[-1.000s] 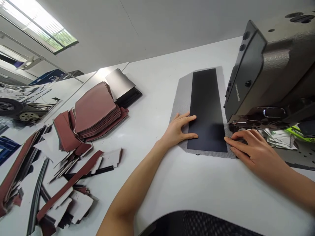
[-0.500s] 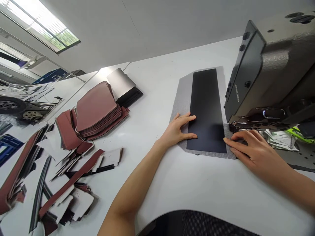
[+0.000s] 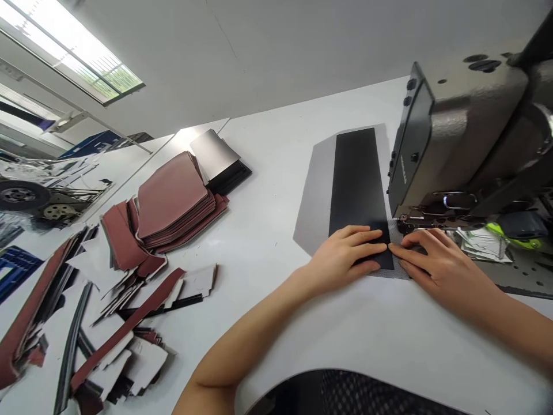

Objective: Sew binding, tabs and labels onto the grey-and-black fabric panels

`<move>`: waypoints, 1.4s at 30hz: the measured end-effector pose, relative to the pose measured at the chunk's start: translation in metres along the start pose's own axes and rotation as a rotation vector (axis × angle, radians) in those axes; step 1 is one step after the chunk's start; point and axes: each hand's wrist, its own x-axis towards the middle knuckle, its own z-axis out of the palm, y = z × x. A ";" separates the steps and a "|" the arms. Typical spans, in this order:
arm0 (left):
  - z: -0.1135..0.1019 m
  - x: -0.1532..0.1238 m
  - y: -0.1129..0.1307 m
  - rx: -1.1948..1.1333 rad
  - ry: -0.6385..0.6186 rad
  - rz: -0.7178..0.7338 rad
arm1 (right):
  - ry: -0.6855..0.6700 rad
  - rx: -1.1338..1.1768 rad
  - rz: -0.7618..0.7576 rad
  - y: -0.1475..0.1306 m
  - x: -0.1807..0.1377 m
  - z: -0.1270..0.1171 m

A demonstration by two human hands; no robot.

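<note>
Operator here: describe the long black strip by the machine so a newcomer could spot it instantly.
Start at the dark sewing machine on the right of the white table. Left of it, a grey mesh panel lies flat, and the black strip sits on top, with the left hand resting on its near end. Unlike the reddish-brown pieces piled further left, it is plain black.

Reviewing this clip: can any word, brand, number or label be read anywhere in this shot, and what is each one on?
Black faceplate of the industrial sewing machine: one line of vertical lettering, too small and blurred to quote.
White papers beside the machine: any markings are too small to read.
No other text is legible.
</note>
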 end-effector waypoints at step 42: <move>0.034 0.011 0.014 0.453 0.169 0.336 | -0.004 0.054 0.261 -0.021 0.011 -0.003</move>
